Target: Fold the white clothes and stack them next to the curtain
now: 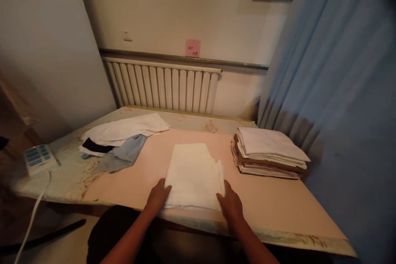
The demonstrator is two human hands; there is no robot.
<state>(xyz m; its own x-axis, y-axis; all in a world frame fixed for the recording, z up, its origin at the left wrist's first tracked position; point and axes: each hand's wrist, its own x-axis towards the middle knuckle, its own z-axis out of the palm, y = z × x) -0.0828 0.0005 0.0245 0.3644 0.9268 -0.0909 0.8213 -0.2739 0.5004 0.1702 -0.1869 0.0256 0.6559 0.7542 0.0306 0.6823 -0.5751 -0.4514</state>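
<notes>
A folded white garment [193, 177] lies flat on a pink sheet near the table's front edge. Its right side is uneven, with a small bunched part sticking out. My left hand [157, 195] grips the lower left side, thumb on top and fingers along the edge. At the lower right side, my right hand [229, 202] pinches the cloth in the same way, its fingers partly hidden. What kind of garment it is, I cannot tell.
A stack of folded cloths [272, 152] stands at the right by a blue curtain [340, 111]. Loose white clothing [126, 128] and a grey-blue cloth [125, 154] lie at the left. A power strip [38, 160] with a white cord sits at the table's left end, and a radiator [163, 86] is behind.
</notes>
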